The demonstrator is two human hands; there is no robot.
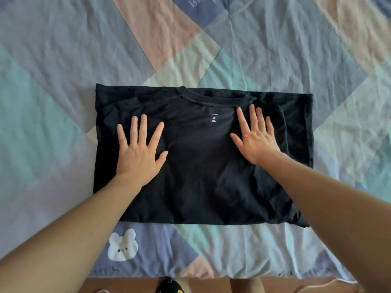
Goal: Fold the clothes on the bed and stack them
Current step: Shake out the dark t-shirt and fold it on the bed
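Both hands are laid flat with fingers spread, nothing gripped: the left hand [138, 153] is pressed on one side of the black T-shirt [203, 166], the right hand [257, 136] on the other, with the small white neck print [213, 118] between them. The shirt is spread on the bed [53, 102], already partly folded into a rectangle, collar beyond the fingertips. Smoothing appears to be the step in hand; it would best be done by strokes from the middle outward, so that creases are pushed to the edges and the folded layers beneath are not dragged askew. A white bunny print [122, 246] is seen on the sheet beneath the left forearm.
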